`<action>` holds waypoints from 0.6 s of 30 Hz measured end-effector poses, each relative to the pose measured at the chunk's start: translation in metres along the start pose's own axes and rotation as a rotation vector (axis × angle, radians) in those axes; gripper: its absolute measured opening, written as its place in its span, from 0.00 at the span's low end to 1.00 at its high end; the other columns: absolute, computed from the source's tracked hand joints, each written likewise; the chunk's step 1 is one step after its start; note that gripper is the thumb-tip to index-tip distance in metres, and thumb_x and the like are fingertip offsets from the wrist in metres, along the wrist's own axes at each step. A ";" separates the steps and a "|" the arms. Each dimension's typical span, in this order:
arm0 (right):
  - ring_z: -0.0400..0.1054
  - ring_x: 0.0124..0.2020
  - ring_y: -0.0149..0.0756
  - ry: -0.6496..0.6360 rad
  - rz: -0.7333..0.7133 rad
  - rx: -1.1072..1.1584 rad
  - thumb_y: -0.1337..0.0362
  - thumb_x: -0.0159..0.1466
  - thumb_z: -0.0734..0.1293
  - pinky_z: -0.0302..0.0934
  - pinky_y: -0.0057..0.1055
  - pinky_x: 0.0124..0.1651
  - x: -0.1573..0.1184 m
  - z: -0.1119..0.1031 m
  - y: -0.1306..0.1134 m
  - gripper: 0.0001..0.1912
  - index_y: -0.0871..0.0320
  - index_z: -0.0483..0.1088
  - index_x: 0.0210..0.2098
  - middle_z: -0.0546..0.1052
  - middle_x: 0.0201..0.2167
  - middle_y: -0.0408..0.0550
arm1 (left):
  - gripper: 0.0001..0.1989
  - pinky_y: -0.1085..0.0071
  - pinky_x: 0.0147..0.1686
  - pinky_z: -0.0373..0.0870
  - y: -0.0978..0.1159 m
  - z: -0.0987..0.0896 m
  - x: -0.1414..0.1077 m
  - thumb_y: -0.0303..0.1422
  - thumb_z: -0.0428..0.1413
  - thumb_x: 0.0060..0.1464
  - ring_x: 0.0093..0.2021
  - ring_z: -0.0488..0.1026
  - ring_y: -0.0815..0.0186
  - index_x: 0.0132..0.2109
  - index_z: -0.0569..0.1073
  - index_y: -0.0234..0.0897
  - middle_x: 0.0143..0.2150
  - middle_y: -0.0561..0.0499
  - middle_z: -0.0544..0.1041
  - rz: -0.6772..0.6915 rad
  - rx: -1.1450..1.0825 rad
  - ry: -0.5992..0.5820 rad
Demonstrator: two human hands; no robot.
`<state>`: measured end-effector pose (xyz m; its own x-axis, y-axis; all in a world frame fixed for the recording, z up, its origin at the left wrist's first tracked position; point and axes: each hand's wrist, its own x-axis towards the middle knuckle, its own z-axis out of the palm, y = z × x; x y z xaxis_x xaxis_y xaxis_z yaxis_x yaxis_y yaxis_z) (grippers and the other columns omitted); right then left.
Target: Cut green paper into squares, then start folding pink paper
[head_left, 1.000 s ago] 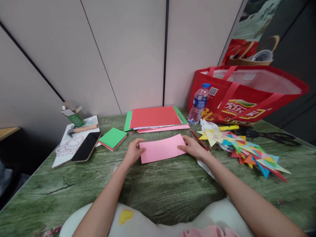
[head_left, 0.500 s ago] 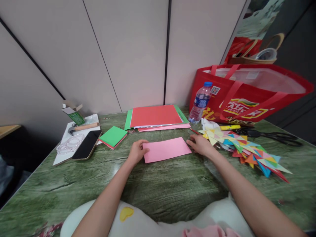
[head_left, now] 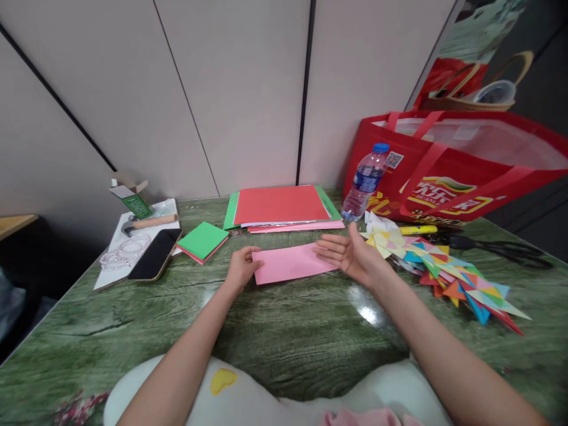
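Note:
A pink sheet of paper, a long rectangle, lies in front of me on the green table. My left hand pinches its left end between thumb and fingers. Over its right end is my right hand, fingers stretched out and thumb raised, holding nothing; whether the fingertips touch the paper I cannot tell. Just beyond it lies a stack of coloured paper, red on top with green and pink below. To the left sits a small pile of square paper, green uppermost.
On the right are folded paper pieces, black scissors, a yellow tube, a water bottle and a red bag. A phone, hammer, beads and small green box are on the left.
My right hand has turned and opened, moving left from beside the paper to over its right end. My left hand keeps its grip. The view has shifted slightly.

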<state>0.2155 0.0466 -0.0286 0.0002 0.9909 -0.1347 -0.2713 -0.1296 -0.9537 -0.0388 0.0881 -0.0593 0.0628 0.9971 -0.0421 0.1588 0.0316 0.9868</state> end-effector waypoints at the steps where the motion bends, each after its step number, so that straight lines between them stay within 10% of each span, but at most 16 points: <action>1: 0.70 0.41 0.41 -0.114 0.091 0.175 0.45 0.62 0.45 0.62 0.42 0.46 -0.002 0.005 -0.002 0.33 0.63 0.69 0.38 0.75 0.41 0.60 | 0.18 0.73 0.25 0.65 0.000 0.000 0.000 0.26 0.60 0.29 0.26 0.70 0.68 0.35 0.71 0.31 0.25 0.52 0.74 -0.004 -0.005 0.007; 9: 0.63 0.52 0.39 -0.272 0.243 0.439 0.54 0.66 0.48 0.55 0.42 0.55 -0.002 0.011 -0.004 0.22 0.61 0.66 0.44 0.69 0.50 0.55 | 0.18 0.74 0.25 0.65 -0.001 -0.003 0.009 0.26 0.59 0.31 0.26 0.70 0.68 0.36 0.71 0.31 0.26 0.52 0.74 -0.018 -0.013 0.055; 14: 0.66 0.47 0.40 -0.403 0.046 -0.330 0.59 0.57 0.64 0.60 0.39 0.48 -0.044 0.048 -0.009 0.14 0.55 0.69 0.42 0.73 0.44 0.49 | 0.17 0.73 0.28 0.67 -0.006 -0.002 0.014 0.24 0.58 0.32 0.28 0.71 0.67 0.36 0.71 0.31 0.27 0.50 0.75 -0.009 0.012 0.068; 18: 0.71 0.38 0.38 -0.946 -0.031 -1.044 0.64 0.57 0.63 0.63 0.28 0.35 -0.095 0.089 0.012 0.14 0.50 0.69 0.43 0.76 0.38 0.45 | 0.16 0.71 0.30 0.68 -0.009 -0.002 0.015 0.23 0.57 0.34 0.30 0.72 0.66 0.37 0.71 0.32 0.29 0.49 0.75 0.006 0.046 0.064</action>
<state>0.1268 -0.0458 -0.0029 -0.7580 0.5895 -0.2790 0.5456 0.3388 -0.7665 -0.0416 0.1028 -0.0689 0.0008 0.9997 -0.0248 0.2038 0.0241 0.9787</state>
